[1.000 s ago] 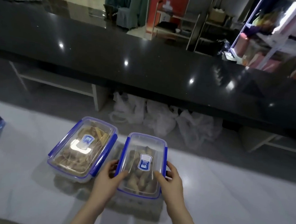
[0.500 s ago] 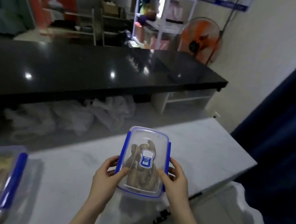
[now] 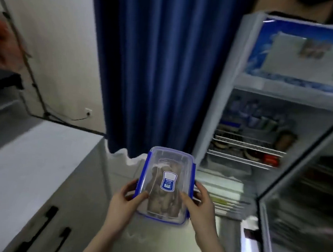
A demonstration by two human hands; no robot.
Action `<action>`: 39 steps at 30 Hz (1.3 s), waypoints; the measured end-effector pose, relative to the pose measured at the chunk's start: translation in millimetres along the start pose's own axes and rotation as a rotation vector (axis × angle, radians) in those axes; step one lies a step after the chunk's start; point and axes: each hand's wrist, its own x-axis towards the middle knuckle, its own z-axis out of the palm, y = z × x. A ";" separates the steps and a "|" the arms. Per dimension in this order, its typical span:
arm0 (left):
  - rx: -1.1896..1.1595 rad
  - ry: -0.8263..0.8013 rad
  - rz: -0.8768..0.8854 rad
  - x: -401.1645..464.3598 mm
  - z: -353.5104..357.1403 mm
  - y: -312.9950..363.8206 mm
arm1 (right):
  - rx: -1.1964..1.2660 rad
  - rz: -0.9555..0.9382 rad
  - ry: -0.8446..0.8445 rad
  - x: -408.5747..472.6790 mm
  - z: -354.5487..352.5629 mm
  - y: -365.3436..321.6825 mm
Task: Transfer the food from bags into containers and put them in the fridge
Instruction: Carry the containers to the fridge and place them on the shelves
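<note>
A clear container (image 3: 167, 172) with a blue-clipped lid and a blue label holds brown food. My left hand (image 3: 123, 201) grips its left side and my right hand (image 3: 200, 206) grips its right side, carrying it in the air at chest height. The fridge (image 3: 245, 105) stands to the right with its glass door (image 3: 305, 196) swung open. Its wire shelves (image 3: 247, 143) carry bottles and jars. The container is left of the fridge opening, outside it.
A white counter (image 3: 25, 163) with black handles on its front runs along my left. A dark blue curtain (image 3: 159, 64) hangs straight ahead. The fridge's lower shelves (image 3: 224, 192) hold flat pale packs. The floor below my hands is pale tile.
I have turned right, away from the counter and the second container, which is out of view. The held container now faces the open fridge. Both hands keep the same grip.
</note>
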 end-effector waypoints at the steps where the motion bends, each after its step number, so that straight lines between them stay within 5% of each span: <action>1: 0.005 -0.064 0.000 8.5 27.1 1.5 | 0.017 0.013 0.052 6.6 -23.7 1.4; 8: 0.042 -0.355 -0.007 65.0 179.3 6.3 | 0.135 0.048 0.353 59.7 -137.7 5.6; 24: 0.218 -0.703 -0.033 298.1 394.8 29.7 | 0.109 0.139 0.580 325.4 -242.5 -14.9; 39: 0.345 -0.551 0.019 463.3 573.7 -11.6 | 0.218 0.262 0.553 547.9 -321.4 45.2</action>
